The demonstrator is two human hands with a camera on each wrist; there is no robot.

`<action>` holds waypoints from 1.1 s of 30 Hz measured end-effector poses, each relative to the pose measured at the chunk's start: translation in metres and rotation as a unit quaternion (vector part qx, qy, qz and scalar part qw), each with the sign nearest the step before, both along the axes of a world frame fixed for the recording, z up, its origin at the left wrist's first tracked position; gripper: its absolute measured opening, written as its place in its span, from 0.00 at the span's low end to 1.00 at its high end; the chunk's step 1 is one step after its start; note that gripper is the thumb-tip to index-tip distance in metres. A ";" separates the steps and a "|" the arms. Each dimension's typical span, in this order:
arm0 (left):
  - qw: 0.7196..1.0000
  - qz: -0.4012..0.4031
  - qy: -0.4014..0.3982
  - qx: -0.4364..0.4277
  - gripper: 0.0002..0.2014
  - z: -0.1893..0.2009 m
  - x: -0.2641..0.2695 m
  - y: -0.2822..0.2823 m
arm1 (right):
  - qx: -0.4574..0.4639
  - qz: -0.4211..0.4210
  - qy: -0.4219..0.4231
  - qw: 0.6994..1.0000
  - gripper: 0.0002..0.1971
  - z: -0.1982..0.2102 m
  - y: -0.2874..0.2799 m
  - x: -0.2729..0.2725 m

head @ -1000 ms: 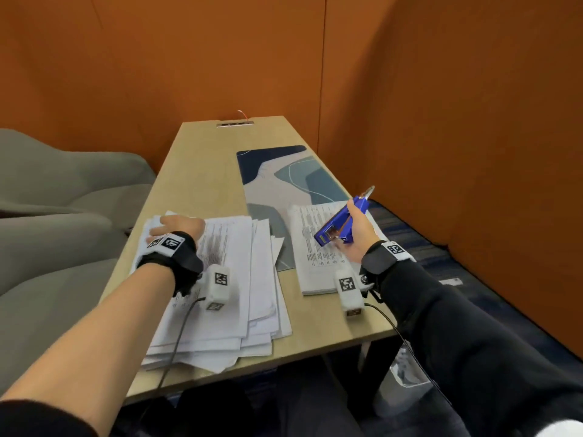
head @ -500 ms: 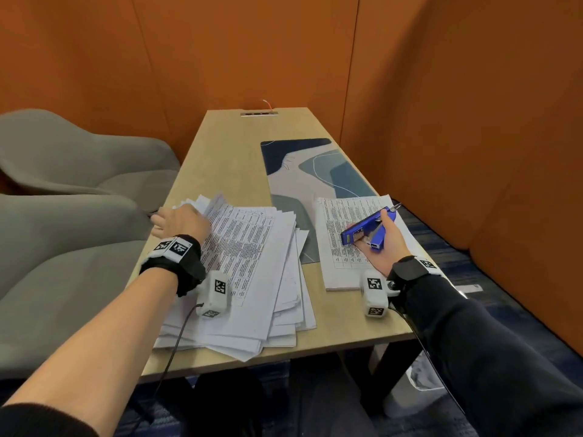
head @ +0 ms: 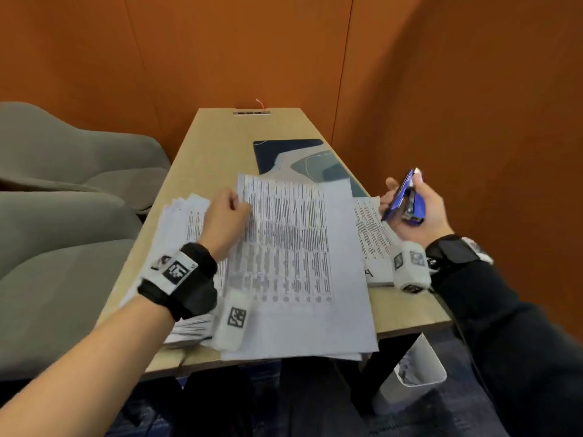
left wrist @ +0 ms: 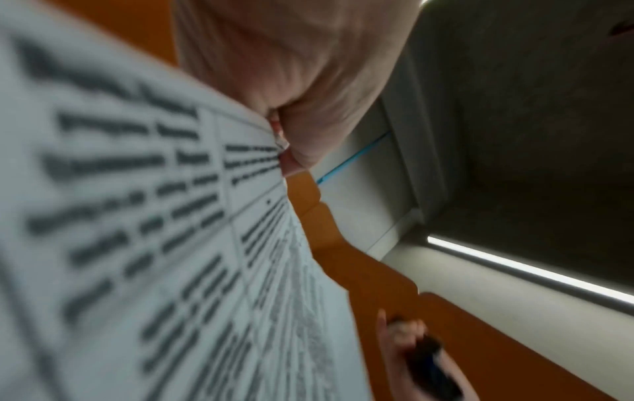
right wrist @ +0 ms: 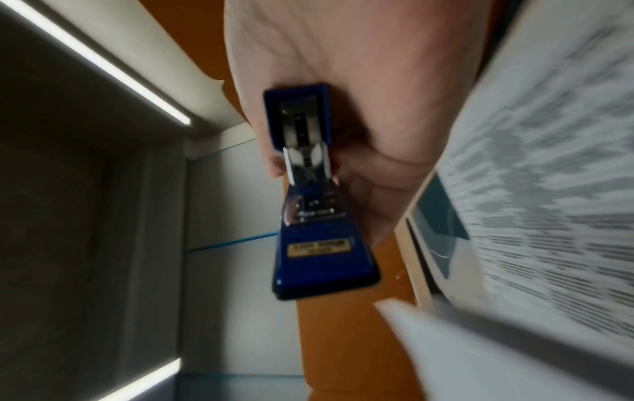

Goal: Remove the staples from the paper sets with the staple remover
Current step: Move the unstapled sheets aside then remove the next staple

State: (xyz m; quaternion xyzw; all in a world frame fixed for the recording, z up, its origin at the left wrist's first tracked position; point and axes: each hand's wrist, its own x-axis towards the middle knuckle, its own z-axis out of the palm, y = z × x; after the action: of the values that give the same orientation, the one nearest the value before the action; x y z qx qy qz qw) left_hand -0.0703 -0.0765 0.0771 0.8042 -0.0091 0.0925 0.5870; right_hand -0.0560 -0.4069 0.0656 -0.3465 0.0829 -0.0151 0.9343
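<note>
Left hand (head: 224, 222) has the top paper set (head: 293, 260) pinched at its upper left corner, pulling it over the loose stack (head: 184, 212) toward the middle of the bench (head: 214, 146), probably so the stapled corner ends up within reach. Right hand (head: 416, 212) is curled around the blue staple remover (head: 407, 200), held up off the bench beside another set (head: 370, 234). That grip keeps the tool ready. Can't spot the staple itself, too blurry.
</note>
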 end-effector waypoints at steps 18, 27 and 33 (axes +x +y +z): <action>0.902 -0.204 0.341 -0.167 0.12 -0.031 0.043 -0.035 | -0.764 0.325 -0.031 0.556 0.26 -0.016 0.076 -0.021; 0.907 -0.167 0.348 -0.168 0.21 -0.058 0.045 -0.044 | -0.811 0.336 -0.027 0.478 0.24 -0.012 0.081 -0.028; 0.927 -0.145 0.318 -0.135 0.17 -0.062 0.047 -0.047 | -0.836 0.332 -0.038 0.434 0.24 -0.015 0.088 -0.024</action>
State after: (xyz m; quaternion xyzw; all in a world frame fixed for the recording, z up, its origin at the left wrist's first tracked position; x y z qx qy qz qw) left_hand -0.0238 -0.1236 0.0152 0.6949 0.0740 -0.2537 0.6688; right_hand -0.0803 -0.3188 0.0505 -0.9588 -0.1273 0.2216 0.1239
